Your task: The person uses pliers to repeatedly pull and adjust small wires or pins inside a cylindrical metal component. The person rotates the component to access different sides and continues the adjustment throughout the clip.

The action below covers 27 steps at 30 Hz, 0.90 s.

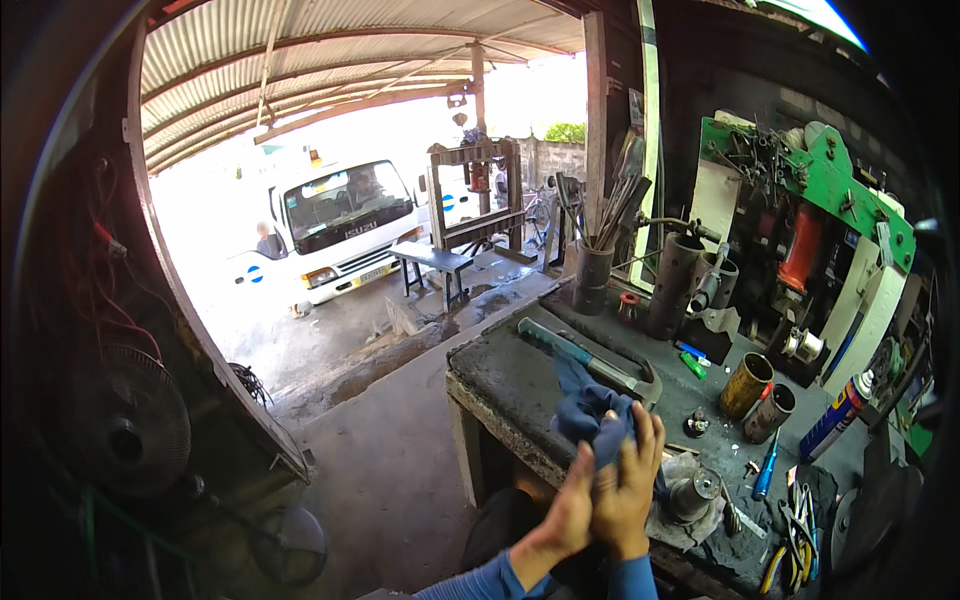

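The left hand and the right hand are pressed together just above the near edge of the workbench. Both hands are curled around a blue rag, which sticks up from between them. Just beside the right hand sits a small metal part on a grey cloth. A hammer with a blue handle lies on the bench behind the rag. More to the right stand two rusty cans, a blue screwdriver and a spray can. Far off, outside under the tin roof, a white truck is parked.
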### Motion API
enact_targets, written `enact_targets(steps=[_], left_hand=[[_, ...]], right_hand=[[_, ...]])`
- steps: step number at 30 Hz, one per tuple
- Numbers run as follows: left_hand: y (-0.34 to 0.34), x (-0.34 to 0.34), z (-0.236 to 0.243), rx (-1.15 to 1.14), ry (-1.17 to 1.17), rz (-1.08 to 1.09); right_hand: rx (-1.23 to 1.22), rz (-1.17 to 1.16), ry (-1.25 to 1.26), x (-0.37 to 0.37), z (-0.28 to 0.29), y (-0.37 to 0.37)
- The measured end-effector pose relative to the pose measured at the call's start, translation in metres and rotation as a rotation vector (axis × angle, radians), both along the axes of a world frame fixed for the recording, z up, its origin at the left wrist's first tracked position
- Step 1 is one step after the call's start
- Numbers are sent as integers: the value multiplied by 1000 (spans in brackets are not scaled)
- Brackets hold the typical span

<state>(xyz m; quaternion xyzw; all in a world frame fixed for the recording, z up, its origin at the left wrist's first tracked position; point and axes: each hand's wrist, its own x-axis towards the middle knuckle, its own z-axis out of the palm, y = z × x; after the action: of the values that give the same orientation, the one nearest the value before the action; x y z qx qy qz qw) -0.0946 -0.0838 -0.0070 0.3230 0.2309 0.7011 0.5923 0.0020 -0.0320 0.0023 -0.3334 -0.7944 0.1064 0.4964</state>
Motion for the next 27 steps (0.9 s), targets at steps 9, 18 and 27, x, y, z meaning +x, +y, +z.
enact_targets(steps=[9, 18, 27], left_hand=[[37, -24, -32, 41, 385, 139], [43, 10, -42, 208, 598, 253], [82, -19, -6, 19, 285, -57]], right_hand=[[-605, 434, 698, -23, -49, -13], [-538, 202, 841, 4, -29, 14], [-519, 80, 722, -9, -30, -35]])
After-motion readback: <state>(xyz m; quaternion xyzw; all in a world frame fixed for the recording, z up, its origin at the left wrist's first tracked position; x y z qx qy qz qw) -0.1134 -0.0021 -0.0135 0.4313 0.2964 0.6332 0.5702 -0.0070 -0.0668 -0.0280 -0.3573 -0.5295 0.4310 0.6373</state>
